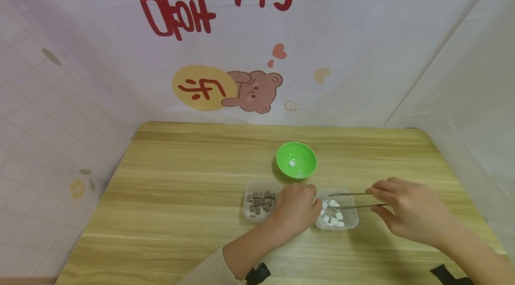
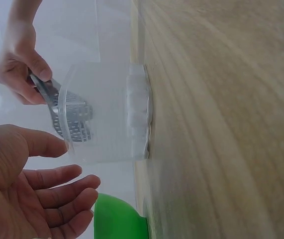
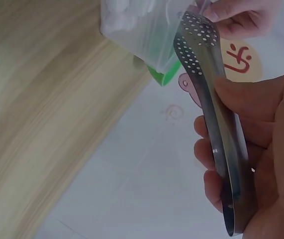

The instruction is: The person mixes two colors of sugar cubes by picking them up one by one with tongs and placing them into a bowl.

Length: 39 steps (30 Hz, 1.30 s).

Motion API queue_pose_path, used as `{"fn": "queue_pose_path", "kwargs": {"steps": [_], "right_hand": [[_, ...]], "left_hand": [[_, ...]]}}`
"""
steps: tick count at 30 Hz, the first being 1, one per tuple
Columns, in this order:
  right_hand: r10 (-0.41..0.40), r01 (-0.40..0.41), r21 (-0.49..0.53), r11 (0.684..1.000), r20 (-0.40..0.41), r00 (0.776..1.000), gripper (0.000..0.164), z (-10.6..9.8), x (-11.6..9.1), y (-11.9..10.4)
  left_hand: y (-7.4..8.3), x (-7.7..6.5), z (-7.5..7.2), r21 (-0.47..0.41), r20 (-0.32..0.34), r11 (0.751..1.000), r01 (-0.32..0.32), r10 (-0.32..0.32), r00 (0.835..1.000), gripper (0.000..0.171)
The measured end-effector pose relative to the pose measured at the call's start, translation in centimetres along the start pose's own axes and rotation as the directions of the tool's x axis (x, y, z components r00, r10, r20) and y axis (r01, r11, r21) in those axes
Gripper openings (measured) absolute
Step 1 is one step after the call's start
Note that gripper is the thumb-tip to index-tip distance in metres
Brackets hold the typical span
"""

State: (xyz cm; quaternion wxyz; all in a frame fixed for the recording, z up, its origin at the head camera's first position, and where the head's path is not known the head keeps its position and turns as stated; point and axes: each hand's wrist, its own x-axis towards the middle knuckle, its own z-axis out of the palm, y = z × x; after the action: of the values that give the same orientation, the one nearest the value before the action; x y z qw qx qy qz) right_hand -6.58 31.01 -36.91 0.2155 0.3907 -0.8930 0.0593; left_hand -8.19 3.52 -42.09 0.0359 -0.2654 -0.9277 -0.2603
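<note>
My right hand holds metal tongs with perforated ends, its thumb on one arm and fingers on the other. The tongs' arms stand apart, their tips in the clear plastic container of white cubes. In the left wrist view the perforated ends dip past the rim, above the cubes. My left hand is at the container's left side, fingers loosely bent and thumb tip at the rim; the left wrist view shows this hand holding nothing. Whether the thumb presses the rim cannot be made out.
A second clear container with several brown cubes stands left of my left hand, partly behind it. Farther back is a green bowl with a white cube inside. The wooden table meets a printed cloth backdrop.
</note>
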Motion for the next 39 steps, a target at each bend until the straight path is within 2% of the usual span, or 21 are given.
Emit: {"fn": "queue_pose_path", "kwargs": {"steps": [6,11,12,17,29,35,38,39], "right_hand": [[-0.073,0.073,0.004,0.997,0.027,0.997,0.063,1.0,0.3,0.0],[-0.110,0.110,-0.002,0.994,0.072,0.991,0.022,1.5,0.8,-0.1],[-0.114,0.114,-0.005,0.993,0.082,0.990,0.019,1.5,0.8,-0.1],[-0.126,0.129,-0.022,0.991,0.112,0.986,0.028,1.9,1.2,-0.3],[-0.155,0.163,-0.045,0.986,0.142,0.978,0.025,2.3,1.6,-0.5],[-0.156,0.162,-0.036,0.986,0.130,0.979,0.024,2.3,1.4,-0.5],[-0.141,0.143,-0.018,0.990,0.093,0.986,0.014,2.2,1.2,-0.5],[-0.130,0.131,-0.012,0.991,0.077,0.989,0.020,2.1,1.1,-0.6]], "left_hand": [[0.0,0.0,0.0,-0.005,0.001,1.000,0.001,-0.001,1.000,0.044],[-0.1,0.0,0.0,0.010,-0.008,1.000,-0.013,0.013,1.000,0.044],[-0.1,0.0,0.0,0.012,-0.011,1.000,-0.015,0.015,1.000,0.044],[-0.1,0.0,0.1,0.018,-0.015,1.000,-0.022,0.023,1.000,0.045],[0.0,-0.1,0.1,0.009,0.001,1.000,-0.008,0.008,1.000,0.045],[0.0,-0.2,0.0,0.015,-0.001,1.000,-0.005,0.005,1.000,0.044],[-0.1,-0.2,0.0,0.008,0.004,1.000,-0.002,0.002,1.000,0.044],[-0.1,-0.2,0.0,0.005,0.007,1.000,0.000,0.000,1.000,0.045]]}}
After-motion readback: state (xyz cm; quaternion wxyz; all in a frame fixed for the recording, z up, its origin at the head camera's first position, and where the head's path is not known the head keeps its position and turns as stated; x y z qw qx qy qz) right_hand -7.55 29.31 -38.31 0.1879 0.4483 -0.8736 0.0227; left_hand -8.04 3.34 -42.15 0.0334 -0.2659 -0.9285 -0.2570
